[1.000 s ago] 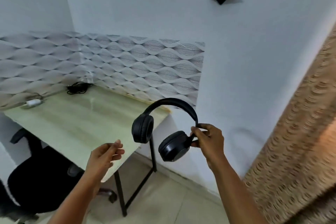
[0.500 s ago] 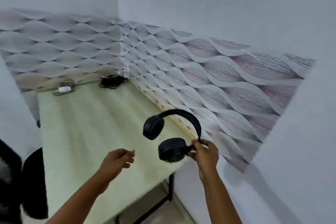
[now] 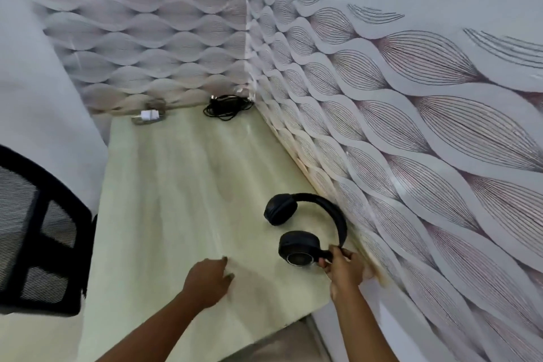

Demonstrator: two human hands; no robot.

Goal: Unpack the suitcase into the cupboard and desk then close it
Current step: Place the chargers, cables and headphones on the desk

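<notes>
clearly the step in hand was to put the black headphones (image 3: 305,229) down on the pale table (image 3: 182,214), near its right edge along the patterned wall (image 3: 411,126). the right hand (image 3: 343,269) was the working grip: its fingers pinched the band just beside the nearer ear cup, while the far cup seemed to be touching the table top or very close to it, and i could not tell which. the left hand (image 3: 210,276) hovered over the table with fingers loosely bent, holding nothing. to do this well, i think the person should lower the near cup until both cups rest flat, and only then release the pinch, so the headphones do not tip or slide toward the wall. the left hand could steady the far cup if it rocked. it would also be good to keep them away from the table's front edge. the suitcase and the cupboard were not in view, so how much was left to unpack could not be judged. a black chair (image 3: 38,229) was cut off at the left border. at the far end lay a black cable bundle (image 3: 226,107) and a small white adapter (image 3: 148,116), both too small and blurred to read in detail.
</notes>
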